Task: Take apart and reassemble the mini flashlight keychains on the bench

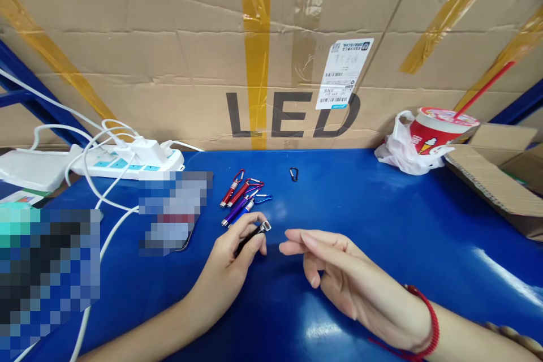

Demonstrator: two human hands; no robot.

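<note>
My left hand (240, 249) is wrapped round a small black keychain flashlight (250, 237), its silver end poking out past the fingertips toward the right. To its right, my right hand (339, 271) hovers over the table with fingers stretched out and nothing visible in them. Just beyond my left hand lie two red keychain flashlights (238, 193), a purple keychain flashlight (233, 212) and a blue keychain flashlight (242, 214), each with a clip in its own colour. A loose black carabiner clip (294, 174) rests farther back on the blue table (339, 198).
At the left are a white power strip (114, 164) with trailing cables and a partly blurred phone (182, 209). A red cup (441, 130) in a plastic bag and an open cardboard box (487, 181) stand at the right. A large cardboard wall (182, 85) closes the back.
</note>
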